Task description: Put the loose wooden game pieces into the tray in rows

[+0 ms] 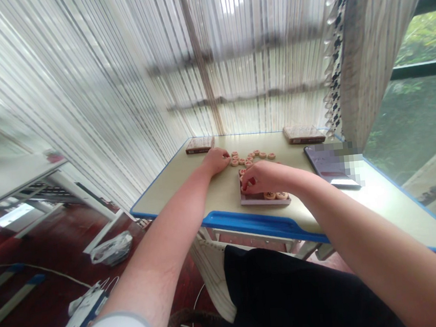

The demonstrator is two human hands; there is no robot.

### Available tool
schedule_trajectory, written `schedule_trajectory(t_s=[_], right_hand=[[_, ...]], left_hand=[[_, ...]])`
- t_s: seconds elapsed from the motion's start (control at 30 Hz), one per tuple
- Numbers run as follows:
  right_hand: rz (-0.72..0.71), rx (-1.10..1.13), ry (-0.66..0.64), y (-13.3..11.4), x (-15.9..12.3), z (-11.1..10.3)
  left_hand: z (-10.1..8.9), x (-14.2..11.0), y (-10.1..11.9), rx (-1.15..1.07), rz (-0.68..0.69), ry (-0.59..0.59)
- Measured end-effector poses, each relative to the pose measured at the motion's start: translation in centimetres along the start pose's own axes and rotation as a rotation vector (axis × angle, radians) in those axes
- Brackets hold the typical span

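Observation:
Round wooden Chinese chess pieces (242,161) lie loosely grouped in the middle of the desk. At their left edge is my left hand (217,161), its fingers curled in and closed; whatever they hold, if anything, is hidden. A shallow open box (266,200) stands near the desk's front edge with more pieces inside, two of them (275,196) showing dark characters at its front right. My right hand (260,177) reaches over this box, with thumb and fingers pinched on a chess piece at its left side. The hand covers much of the box's inside.
Two flat boxes stand at the back of the desk, one left (200,145) and one right (303,134). A dark tablet (332,167) lies to the right. The desk (166,189) has a blue edge; a striped curtain (118,91) hangs behind it.

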State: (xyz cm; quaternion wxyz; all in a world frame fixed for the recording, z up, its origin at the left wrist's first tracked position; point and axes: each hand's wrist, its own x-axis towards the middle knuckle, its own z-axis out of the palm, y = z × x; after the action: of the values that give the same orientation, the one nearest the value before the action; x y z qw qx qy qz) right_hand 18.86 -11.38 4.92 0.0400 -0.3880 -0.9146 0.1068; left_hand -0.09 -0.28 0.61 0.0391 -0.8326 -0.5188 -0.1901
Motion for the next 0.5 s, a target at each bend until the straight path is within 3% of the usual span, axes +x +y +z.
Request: schedule_trajectory(t_s=[0.2, 0.37, 0.5], right_hand=[[0.028, 0.029, 0.149, 0.4, -0.4, -0.8], [0.423, -0.11, 0.394, 4.3, -0.4, -1.2], [0.716, -0.216, 0.341, 7.0, -0.5, -0.9]], left_hand=[[0.0, 0.0, 0.0, 0.014, -0.019, -0.008], [0.1, 0.1, -0.1, -0.007, -0.002, 0.017], [0.1, 0.1, 0.1, -0.039, -0.03, -0.014]])
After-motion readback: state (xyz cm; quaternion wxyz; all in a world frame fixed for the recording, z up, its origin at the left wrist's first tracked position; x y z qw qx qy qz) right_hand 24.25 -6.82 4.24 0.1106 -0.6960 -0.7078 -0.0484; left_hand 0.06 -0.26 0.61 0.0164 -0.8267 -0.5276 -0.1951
